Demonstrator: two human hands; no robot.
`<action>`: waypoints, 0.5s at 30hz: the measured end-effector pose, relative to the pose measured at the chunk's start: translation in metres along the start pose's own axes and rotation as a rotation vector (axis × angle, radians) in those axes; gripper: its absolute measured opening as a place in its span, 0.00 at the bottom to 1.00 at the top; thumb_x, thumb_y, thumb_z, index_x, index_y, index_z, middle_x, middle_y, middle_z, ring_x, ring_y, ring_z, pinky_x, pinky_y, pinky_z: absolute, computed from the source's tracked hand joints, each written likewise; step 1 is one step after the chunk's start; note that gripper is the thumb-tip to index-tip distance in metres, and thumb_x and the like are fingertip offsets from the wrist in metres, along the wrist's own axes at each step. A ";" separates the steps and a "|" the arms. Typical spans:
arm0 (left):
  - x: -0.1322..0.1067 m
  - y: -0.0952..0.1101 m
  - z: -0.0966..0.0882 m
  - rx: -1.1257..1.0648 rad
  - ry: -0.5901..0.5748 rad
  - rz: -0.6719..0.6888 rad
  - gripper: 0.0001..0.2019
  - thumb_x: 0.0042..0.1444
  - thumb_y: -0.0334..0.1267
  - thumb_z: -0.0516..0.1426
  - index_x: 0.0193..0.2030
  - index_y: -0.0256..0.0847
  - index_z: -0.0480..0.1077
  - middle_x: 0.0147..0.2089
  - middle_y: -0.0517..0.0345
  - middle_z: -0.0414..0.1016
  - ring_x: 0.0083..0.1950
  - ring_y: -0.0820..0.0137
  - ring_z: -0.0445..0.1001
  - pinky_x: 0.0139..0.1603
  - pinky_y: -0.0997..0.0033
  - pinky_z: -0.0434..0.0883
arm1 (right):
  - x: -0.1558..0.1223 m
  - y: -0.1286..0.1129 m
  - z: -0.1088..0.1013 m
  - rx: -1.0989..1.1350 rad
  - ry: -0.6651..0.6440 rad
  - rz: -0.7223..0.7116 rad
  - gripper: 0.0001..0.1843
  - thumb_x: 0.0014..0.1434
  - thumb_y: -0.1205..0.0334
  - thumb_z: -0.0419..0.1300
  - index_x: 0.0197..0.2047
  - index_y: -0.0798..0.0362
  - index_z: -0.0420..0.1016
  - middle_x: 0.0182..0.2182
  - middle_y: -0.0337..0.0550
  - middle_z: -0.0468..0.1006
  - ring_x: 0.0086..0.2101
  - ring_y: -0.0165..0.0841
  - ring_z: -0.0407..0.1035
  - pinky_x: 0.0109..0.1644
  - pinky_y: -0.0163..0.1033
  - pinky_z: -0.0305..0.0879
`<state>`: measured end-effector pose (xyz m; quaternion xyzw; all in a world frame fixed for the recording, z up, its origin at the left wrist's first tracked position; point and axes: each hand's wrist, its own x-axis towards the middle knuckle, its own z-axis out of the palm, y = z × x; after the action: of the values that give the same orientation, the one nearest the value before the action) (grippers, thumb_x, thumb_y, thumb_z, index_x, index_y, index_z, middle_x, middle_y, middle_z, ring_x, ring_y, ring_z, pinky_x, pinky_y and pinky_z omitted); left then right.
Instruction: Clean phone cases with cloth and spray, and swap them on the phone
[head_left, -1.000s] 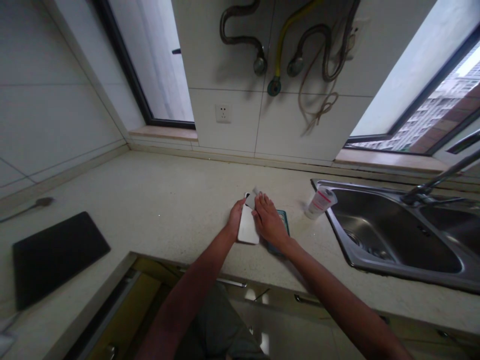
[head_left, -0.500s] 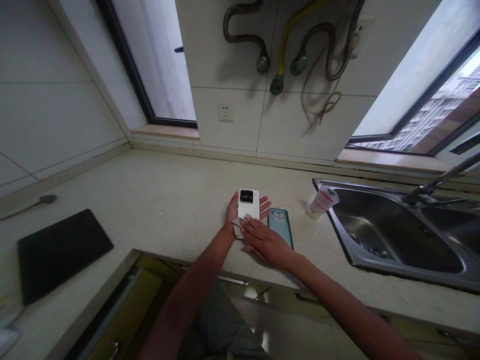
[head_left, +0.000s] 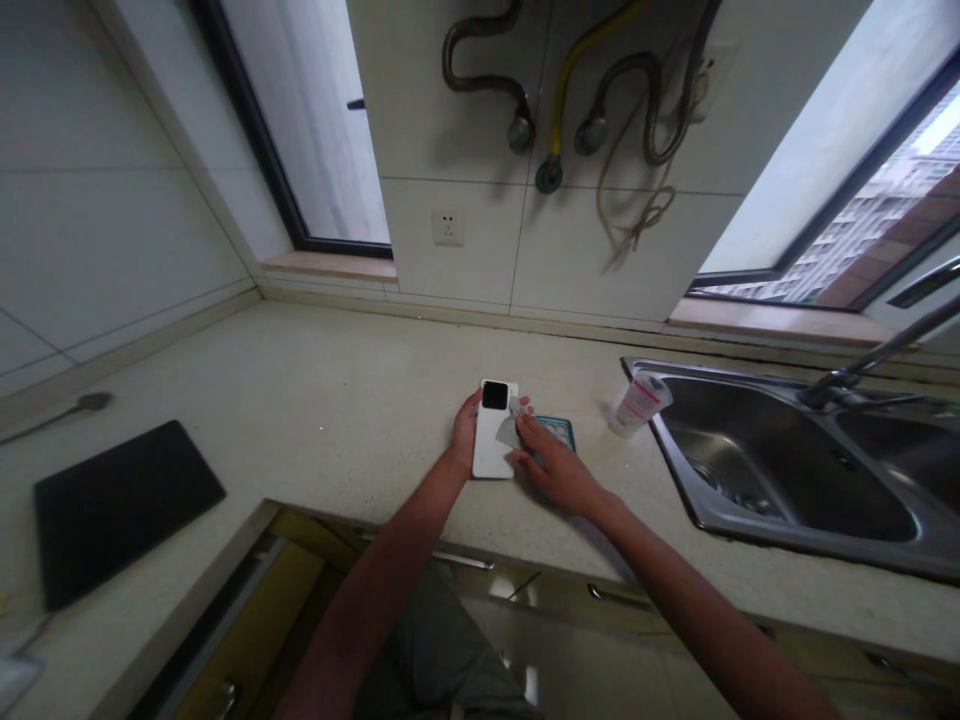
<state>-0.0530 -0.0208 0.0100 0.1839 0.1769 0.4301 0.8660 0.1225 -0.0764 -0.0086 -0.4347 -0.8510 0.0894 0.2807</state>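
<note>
A white phone [head_left: 494, 440] with a black camera block lies back-up, held in my left hand [head_left: 465, 437], whose fingers wrap its left edge. My right hand [head_left: 551, 463] presses a small pale wipe [head_left: 509, 431] against the phone's right side, fingers together on it. A teal phone case [head_left: 561, 432] lies on the counter just right of the phone, mostly hidden under my right hand.
A white tube with red print [head_left: 637, 403] lies by the steel sink [head_left: 787, 470] at the right. A black mat [head_left: 112, 505] and a spoon [head_left: 67, 410] sit far left on the beige counter [head_left: 315, 400]. Hoses hang on the tiled wall [head_left: 585, 100]; a socket [head_left: 448, 226] is below them.
My right hand has slid the wipe from the phone's lower end up along its right side, near the camera block. It now covers most of the teal case.
</note>
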 end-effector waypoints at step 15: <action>0.016 -0.009 -0.011 0.067 0.072 0.100 0.35 0.62 0.64 0.50 0.63 0.39 0.69 0.53 0.41 0.79 0.57 0.55 0.77 0.58 0.55 0.72 | 0.065 -0.026 0.007 -0.160 0.021 -0.115 0.35 0.69 0.59 0.53 0.74 0.61 0.50 0.73 0.61 0.49 0.73 0.45 0.36 0.74 0.59 0.45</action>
<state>-0.0428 -0.0115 -0.0063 0.2058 0.2129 0.4728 0.8299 0.0705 -0.0402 0.0224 -0.4071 -0.8761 0.0005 0.2585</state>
